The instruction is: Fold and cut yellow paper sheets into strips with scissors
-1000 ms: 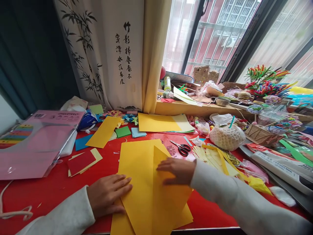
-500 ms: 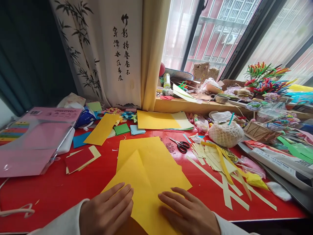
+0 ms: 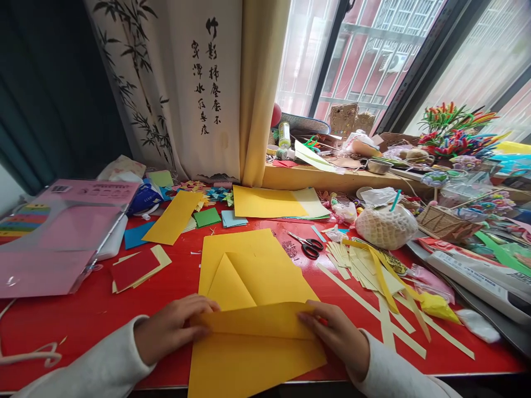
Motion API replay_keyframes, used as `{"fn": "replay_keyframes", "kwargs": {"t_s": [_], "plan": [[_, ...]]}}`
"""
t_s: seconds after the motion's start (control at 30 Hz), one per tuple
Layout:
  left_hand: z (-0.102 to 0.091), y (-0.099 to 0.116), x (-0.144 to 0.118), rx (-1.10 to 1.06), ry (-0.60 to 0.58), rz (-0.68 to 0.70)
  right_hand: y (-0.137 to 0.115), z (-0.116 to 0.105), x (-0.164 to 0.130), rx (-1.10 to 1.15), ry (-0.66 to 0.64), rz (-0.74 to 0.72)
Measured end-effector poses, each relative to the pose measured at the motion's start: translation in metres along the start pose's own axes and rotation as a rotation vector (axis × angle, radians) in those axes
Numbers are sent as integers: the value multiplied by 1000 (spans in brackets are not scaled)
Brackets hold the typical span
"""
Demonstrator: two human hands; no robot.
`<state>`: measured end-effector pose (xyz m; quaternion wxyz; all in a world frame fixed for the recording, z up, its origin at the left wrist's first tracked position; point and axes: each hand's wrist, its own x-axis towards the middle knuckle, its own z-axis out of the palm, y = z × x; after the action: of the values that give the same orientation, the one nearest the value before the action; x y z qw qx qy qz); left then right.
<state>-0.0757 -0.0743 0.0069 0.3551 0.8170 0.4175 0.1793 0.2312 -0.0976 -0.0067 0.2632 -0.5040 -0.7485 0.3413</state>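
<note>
My left hand (image 3: 176, 329) pinches the left edge of a sheet of yellow paper (image 3: 253, 365) between thumb and fingers. At the opposite side, my right hand (image 3: 338, 334) grips the same sheet's edge. Between the hands, a raised strip of the sheet stands up along a crosswise crease, and its lower part hangs toward me. Beyond the strip, a triangular flap shows over another piece of yellow paper (image 3: 244, 240) lying flat on the red table (image 3: 103, 331). Black-handled scissors (image 3: 311, 249) rest to the right of the paper.
Cream paper strips (image 3: 352, 293) and small cut pieces lie at the right. A net-wrapped round container with a straw (image 3: 385, 226) stands behind them. Red and cream squares (image 3: 135, 271) and a pink plastic folder (image 3: 70, 243) are at the left. A yellow sheet stack (image 3: 269, 202) lies farther back.
My hands have gone from lying flat on the yellow paper to gripping its two sides. A strip of it is now lifted and folded crosswise, with the lower part nearer me.
</note>
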Motion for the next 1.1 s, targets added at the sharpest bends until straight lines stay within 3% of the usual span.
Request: {"fn": "replay_keyframes", "kwargs": {"t_s": [0.13, 0.23, 0.4, 0.5, 0.63, 0.77, 0.87, 1.0, 1.1], "plan": [[-5, 0, 19, -351, 6, -248, 10, 0, 13, -141, 120, 61], [-7, -2, 37, -302, 65, -313, 16, -6, 30, -334, 114, 82], [-16, -18, 74, 221, 175, -282, 28, -21, 71, -525, 134, 112], [-21, -33, 93, 371, 208, -283, 32, -28, 99, -531, 160, 72], [-28, -51, 105, 373, 260, -302, 38, -30, 136, -503, 173, 5], [-36, -58, 105, 356, 226, -276, 50, -23, 163, -466, 206, -22], [-38, -57, 106, 343, 234, -265, 60, -12, 170, -441, 273, -12], [-37, -54, 107, 371, 335, -244, 67, -2, 169, -390, 367, -15], [-37, -52, 106, 228, 435, -167, 66, -2, 167, -310, 434, -21]]}}
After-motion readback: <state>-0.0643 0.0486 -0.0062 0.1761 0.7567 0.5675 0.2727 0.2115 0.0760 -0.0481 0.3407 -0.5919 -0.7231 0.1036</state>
